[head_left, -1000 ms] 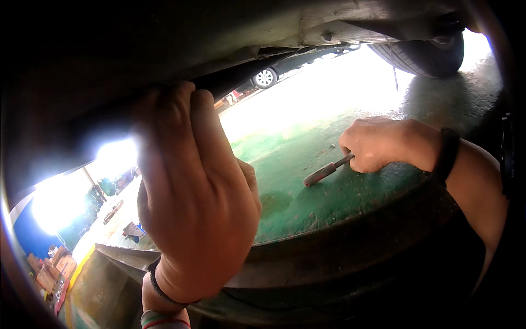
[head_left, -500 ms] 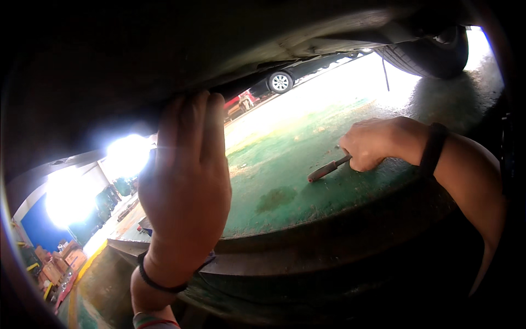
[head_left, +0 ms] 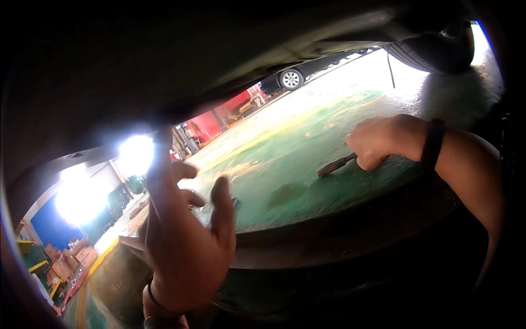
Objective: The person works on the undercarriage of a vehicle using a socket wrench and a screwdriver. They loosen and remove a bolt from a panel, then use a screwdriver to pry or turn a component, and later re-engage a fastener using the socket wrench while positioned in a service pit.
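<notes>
My left hand (head_left: pixel 189 236) is raised under the dark vehicle underside (head_left: pixel 219 60). Its fingers are apart and partly bent, and I see nothing held in it. Over the green floor to the right, my right hand (head_left: pixel 378 142) is closed around a hand tool (head_left: pixel 332 166) with a thick dark grip and a thin shaft. The grip points down and left, close to the floor; the tool's other end is hidden by the hand, so its exact kind cannot be made out.
The green floor (head_left: pixel 257 203) has a dark wet patch (head_left: pixel 287 194) and drops off at a dark edge in front. A tyre (head_left: pixel 433 52) stands at upper right. Farther off are a parked car's wheel (head_left: pixel 291 80), a red wall panel (head_left: pixel 235 105), and cardboard boxes (head_left: pixel 63 267) at lower left.
My left hand has come down from the underside, and its fingers have gone from stretched together to spread and bent. My right hand still grips the tool, nearly in place.
</notes>
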Action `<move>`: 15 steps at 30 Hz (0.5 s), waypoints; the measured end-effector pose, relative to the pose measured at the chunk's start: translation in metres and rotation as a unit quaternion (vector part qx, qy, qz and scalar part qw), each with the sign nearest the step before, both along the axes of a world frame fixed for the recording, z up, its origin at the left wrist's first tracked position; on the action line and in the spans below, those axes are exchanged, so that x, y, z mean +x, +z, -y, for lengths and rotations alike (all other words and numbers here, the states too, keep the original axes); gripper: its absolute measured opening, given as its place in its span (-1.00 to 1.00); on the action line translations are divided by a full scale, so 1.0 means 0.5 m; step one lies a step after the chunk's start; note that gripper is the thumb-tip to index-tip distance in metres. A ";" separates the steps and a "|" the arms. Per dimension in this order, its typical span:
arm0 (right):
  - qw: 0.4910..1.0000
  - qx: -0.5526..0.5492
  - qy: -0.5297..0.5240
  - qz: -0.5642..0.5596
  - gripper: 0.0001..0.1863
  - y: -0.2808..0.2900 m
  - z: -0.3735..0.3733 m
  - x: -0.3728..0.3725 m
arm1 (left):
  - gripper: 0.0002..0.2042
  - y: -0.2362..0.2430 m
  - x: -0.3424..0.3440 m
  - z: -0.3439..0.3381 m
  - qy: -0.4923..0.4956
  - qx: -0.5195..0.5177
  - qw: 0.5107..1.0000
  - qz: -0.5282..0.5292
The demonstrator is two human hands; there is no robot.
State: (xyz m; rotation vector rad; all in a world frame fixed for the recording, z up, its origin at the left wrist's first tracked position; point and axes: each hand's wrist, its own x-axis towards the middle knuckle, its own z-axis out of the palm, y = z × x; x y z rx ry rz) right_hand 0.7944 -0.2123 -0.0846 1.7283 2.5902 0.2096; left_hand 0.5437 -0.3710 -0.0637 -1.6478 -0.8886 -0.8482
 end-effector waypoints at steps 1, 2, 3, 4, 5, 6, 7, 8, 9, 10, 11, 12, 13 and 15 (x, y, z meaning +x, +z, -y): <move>1.000 0.002 0.001 0.000 -0.70 -0.001 0.000 0.001 | -0.51 0.007 0.009 -0.018 -0.097 -0.044 0.989 0.101; 1.000 0.003 0.002 0.003 -0.70 -0.002 0.001 -0.003 | -0.48 0.013 0.015 -0.034 -0.115 -0.027 0.987 0.107; 1.000 0.002 -0.007 0.002 -0.69 -0.007 -0.005 -0.001 | -0.28 0.019 0.001 -0.055 -0.085 -0.052 0.993 0.067; 1.000 0.002 -0.020 0.000 -0.69 -0.012 -0.003 0.004 | -0.33 0.022 0.002 -0.071 -0.073 -0.019 0.996 0.047; 1.000 0.008 -0.016 0.002 -0.69 -0.012 -0.009 0.003 | -0.38 0.030 0.002 -0.085 -0.055 0.016 0.998 0.031; 1.000 0.012 -0.010 -0.008 -0.67 -0.013 -0.016 0.004 | -0.51 0.040 0.005 -0.096 -0.028 0.056 0.997 0.034; 1.000 0.012 -0.009 -0.022 -0.66 -0.018 -0.020 0.005 | -0.51 0.050 0.008 -0.117 -0.028 0.055 0.998 0.032; 1.000 0.016 -0.005 -0.022 -0.66 -0.015 -0.013 0.002 | -0.55 0.060 0.009 -0.131 -0.094 0.076 0.992 0.033; 1.000 0.011 -0.013 -0.018 -0.66 -0.010 -0.004 -0.002 | -0.60 0.067 0.011 -0.145 -0.158 0.095 0.982 0.032; 1.000 0.007 -0.021 -0.012 -0.65 -0.007 0.001 -0.005 | -0.65 0.065 0.021 -0.161 -0.207 0.118 0.969 0.066; 1.000 0.011 -0.020 -0.012 -0.65 -0.007 0.000 -0.003 | -0.67 0.057 0.027 -0.177 -0.232 0.145 0.958 0.081; 1.000 0.016 -0.020 -0.017 -0.66 -0.009 -0.002 -0.001 | -0.70 0.056 0.033 -0.181 -0.253 0.135 0.953 0.097; 0.999 0.017 -0.018 -0.022 -0.67 -0.013 -0.004 -0.001 | -0.73 0.054 0.034 -0.183 -0.272 0.121 0.948 0.114; 1.000 0.014 -0.017 -0.019 -0.67 -0.010 -0.005 -0.003 | -0.78 0.067 0.025 -0.188 -0.259 0.155 0.949 0.091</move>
